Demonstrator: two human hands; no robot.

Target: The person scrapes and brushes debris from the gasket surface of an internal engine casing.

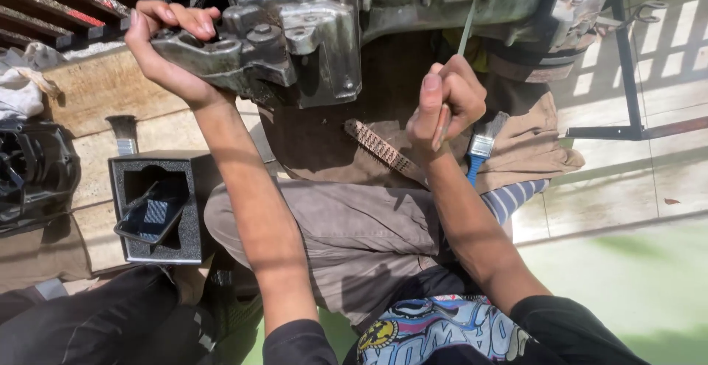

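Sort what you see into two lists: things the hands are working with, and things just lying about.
In use:
left hand, gripping the grey engine casing
right hand, holding a thin tool against the casing

Lying about:
wire brush
blue-handled paintbrush
brown cloth
open black box

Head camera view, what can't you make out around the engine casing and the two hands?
- Engine casing: top cut off by the frame edge.
- Thin tool in the right hand: its tip is too small to see.
- Wire brush: handle hidden behind the right hand.
- Left hand: fingertips hidden behind the casing's bracket.
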